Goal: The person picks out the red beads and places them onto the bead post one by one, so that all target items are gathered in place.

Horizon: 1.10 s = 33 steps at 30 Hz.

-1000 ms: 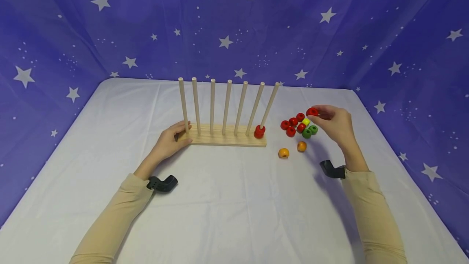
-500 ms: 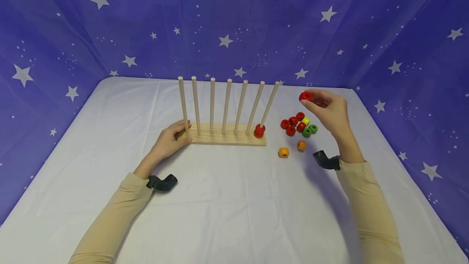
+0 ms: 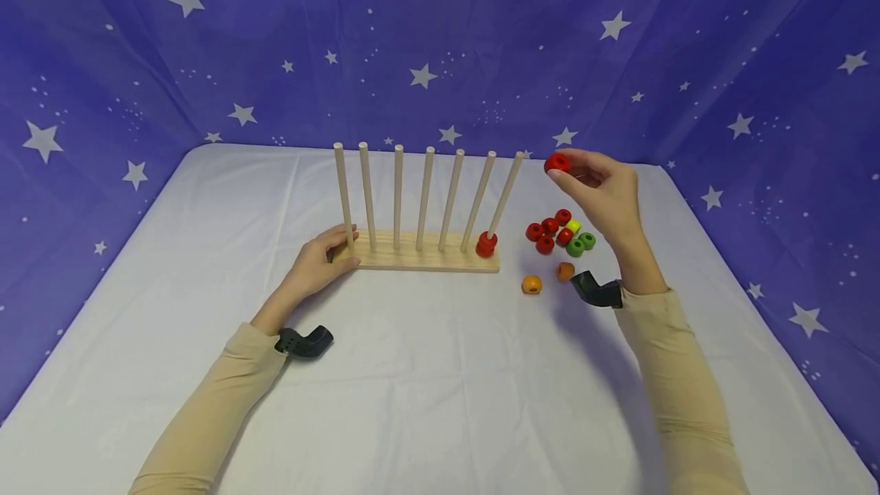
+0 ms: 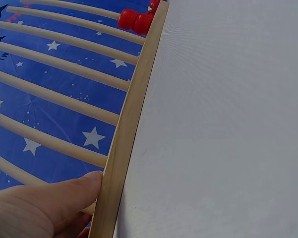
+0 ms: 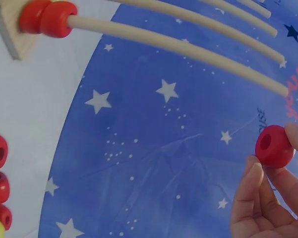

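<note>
My left hand [image 3: 316,262] grips the left end of a wooden peg board [image 3: 419,260] with several upright pegs. In the left wrist view its thumb [image 4: 79,193] lies along the edge of the board, and the other fingers are mostly hidden. Two red beads [image 5: 48,19] sit stacked at the foot of the rightmost peg [image 3: 505,197]. Raised to the right of that peg's tip, my right hand [image 3: 606,197] pinches a red bead [image 5: 273,147] between thumb and fingertips. The bead's hole shows in the right wrist view, and the bead is apart from the peg.
Right of the board lies a cluster of several red beads [image 3: 545,244], a yellow bead [image 3: 574,227] and two green beads [image 3: 576,247]. Two orange beads [image 3: 532,285] lie nearer the front. A white cloth [image 3: 426,388] covers the table, with a starry purple curtain [image 3: 371,44] behind.
My right hand has lifted the red bead up from beside the cluster and carried it left toward the tip of the rightmost peg. The left hand and board have stayed put.
</note>
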{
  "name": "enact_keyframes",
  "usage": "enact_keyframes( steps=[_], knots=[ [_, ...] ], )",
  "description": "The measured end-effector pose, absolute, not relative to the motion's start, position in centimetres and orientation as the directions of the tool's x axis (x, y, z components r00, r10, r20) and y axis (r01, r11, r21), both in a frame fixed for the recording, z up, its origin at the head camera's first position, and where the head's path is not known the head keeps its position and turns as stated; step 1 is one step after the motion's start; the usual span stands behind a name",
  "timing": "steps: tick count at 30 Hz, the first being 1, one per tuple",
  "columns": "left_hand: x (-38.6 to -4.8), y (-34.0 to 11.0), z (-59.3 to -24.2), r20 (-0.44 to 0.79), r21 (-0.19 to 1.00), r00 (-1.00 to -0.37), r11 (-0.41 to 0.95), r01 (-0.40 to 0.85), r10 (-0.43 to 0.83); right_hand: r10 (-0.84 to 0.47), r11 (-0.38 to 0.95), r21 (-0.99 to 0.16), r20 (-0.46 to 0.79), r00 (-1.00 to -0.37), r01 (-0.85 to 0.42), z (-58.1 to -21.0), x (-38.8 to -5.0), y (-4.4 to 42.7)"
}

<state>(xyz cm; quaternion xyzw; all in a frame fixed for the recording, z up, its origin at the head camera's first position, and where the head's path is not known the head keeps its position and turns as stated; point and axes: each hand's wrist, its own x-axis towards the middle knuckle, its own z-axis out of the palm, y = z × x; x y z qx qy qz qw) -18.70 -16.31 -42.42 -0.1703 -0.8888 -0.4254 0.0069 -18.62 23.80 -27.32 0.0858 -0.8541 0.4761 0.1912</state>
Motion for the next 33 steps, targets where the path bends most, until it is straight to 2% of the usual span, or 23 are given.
enact_keyframes(
  steps=[24,33],
  knots=[
    [-18.6,-16.1,-42.4,0.138,0.758,-0.948,0.586,0.288,0.287,-0.016,0.454,-0.769,0.497,-0.868,-0.449,-25.8,-19.0,21.2],
    [-18.6,-16.2,-42.3,0.142,0.751,-0.947,0.592,0.293,0.288,-0.066,0.490,-0.737,0.502,-0.862,-0.466,-25.6,-18.9,20.5]
  ],
)
